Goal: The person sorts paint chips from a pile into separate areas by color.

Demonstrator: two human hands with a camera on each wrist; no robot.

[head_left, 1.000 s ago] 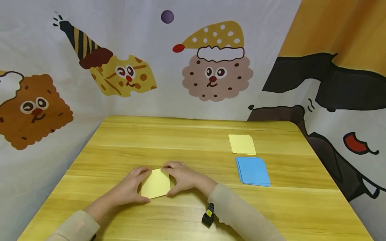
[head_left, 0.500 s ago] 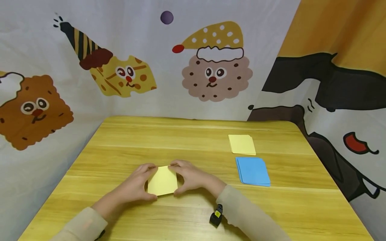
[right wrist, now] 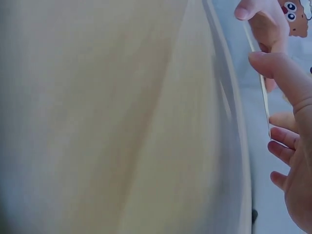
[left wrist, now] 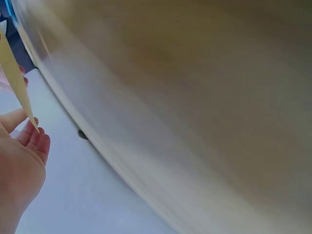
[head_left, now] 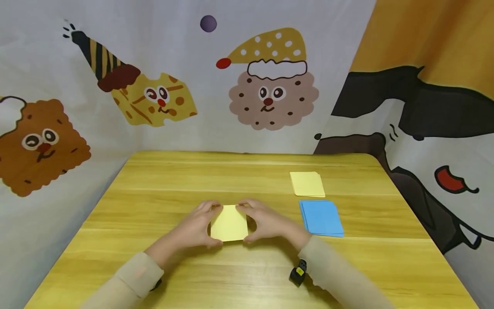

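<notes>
Yellow paper square (head_left: 229, 223): I hold it just above the near middle of the wooden table (head_left: 193, 180), one hand on each side edge, its face turned up toward me.
Change: a second ago the sheet sat lower and further left in my view, skewed like a diamond; now it sits squarer and nearer the table's centre line, with both hands carried along to the right. I judge the sheet is being lined up rather than creased, since no fold shows on it yet.
Look of the sheet: pale yellow, flat, thin, edges straight, no crease visible; from the wrist views it shows only as a thin edge between fingertips.
Backdrop: cartoon biscuit faces on white cloth behind the table, an orange and black panel to the right.
Blue stack (head_left: 322, 218): a small pile of blue squares lying flat, well apart to the right of my hands.
Yellow stack (head_left: 307, 184): a thinner pile of yellow squares just beyond the blue one, not touching it.
Left hand (head_left: 197, 225): fingers curled round the sheet's left edge, thumb at its near corner, pinching it.
Right hand (head_left: 266, 223): fingers and thumb pinching the right edge the same way.
Wrist device (head_left: 299, 273): small, black, under my right sleeve.
</notes>
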